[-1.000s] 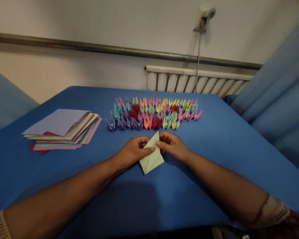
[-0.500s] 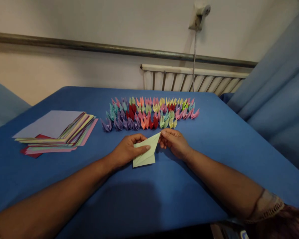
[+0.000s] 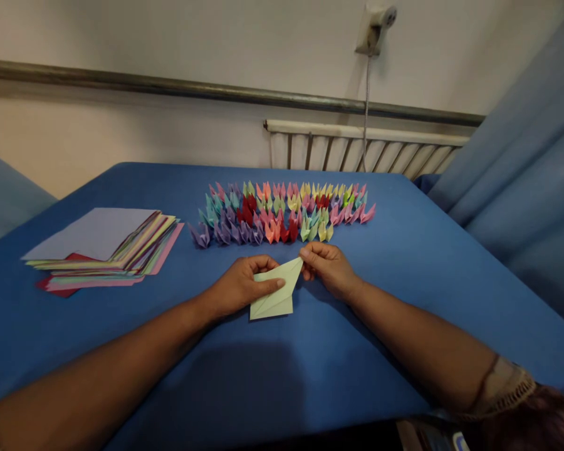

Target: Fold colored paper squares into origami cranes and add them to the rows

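A pale green sheet of folded paper [image 3: 275,300] is held between my two hands, just above the blue table. My left hand [image 3: 247,285] grips its left side, thumb flat on top and fingers behind. At the paper's upper right, my right hand [image 3: 329,266] pinches the pointed corner between thumb and forefinger. Crease lines run across the paper, and its lower flap has a straight bottom edge. Beyond my hands stand rows of folded paper cranes [image 3: 289,230] in purple, pink, red, yellow, green and blue.
A stack of coloured paper sheets [image 3: 98,235] lies on the left of the blue tablecloth [image 3: 380,376]. Behind the table are a radiator [image 3: 329,130], a wall pipe [image 3: 192,89] and a socket with a plug [image 3: 376,31]. A blue curtain [image 3: 521,163] hangs at the right.
The pinched corner of the pale green paper has dropped slightly, along with my right fingertips. Both hands keep their hold.
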The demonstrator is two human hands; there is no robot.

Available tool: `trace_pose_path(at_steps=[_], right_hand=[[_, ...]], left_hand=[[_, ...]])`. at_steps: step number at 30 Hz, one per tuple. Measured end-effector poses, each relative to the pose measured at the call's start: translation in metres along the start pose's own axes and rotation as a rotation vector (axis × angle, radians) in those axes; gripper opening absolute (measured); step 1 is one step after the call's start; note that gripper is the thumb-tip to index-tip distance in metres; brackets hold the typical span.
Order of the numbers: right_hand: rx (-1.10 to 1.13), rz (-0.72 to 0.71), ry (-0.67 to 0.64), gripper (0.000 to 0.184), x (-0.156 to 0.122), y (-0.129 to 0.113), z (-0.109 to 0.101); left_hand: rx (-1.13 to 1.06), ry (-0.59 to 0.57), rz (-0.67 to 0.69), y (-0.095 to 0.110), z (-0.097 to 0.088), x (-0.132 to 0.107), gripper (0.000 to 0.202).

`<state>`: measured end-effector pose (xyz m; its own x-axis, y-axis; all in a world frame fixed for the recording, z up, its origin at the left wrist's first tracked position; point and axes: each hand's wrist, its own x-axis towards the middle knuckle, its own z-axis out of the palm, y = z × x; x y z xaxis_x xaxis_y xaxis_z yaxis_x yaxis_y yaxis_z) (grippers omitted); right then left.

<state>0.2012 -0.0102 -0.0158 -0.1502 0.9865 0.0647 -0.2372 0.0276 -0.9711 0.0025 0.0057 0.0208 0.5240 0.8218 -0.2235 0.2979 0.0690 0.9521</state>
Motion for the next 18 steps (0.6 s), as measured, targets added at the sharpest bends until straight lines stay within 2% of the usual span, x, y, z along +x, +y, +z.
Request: trace_pose_path(at_steps=[3,5,9,12,15,18], right_hand=[[-0.024,0.006,-0.021,0.04,0.001,0.001,-0.001],[-0.116,0.025,-0.053,0.039,0.002,0.005,-0.004],[-0.626,-0.012,-0.052,0.031,0.002,0.01,-0.01],[-0.975,-0.06,-0.06,0.025,-0.002,0.008,-0.01],[-1.098,-0.05,-0.036,0.023,-0.004,0.003,-0.007],[-1.153,-0.041,0.009,0.019,-0.003,0.0,-0.006]], left_hand=[[0.015,-0.009,0.01,0.001,-0.003,0.0,0.029],[0.053,-0.054,0.016,0.0,-0.006,0.001,0.028],[0.251,-0.167,0.047,-0.002,-0.013,0.004,0.021],[0.461,-0.145,0.157,-0.007,-0.017,0.005,0.02],[0.638,-0.123,0.25,-0.01,-0.017,0.005,0.027],[0.794,-0.098,0.419,-0.009,-0.016,0.004,0.035]])
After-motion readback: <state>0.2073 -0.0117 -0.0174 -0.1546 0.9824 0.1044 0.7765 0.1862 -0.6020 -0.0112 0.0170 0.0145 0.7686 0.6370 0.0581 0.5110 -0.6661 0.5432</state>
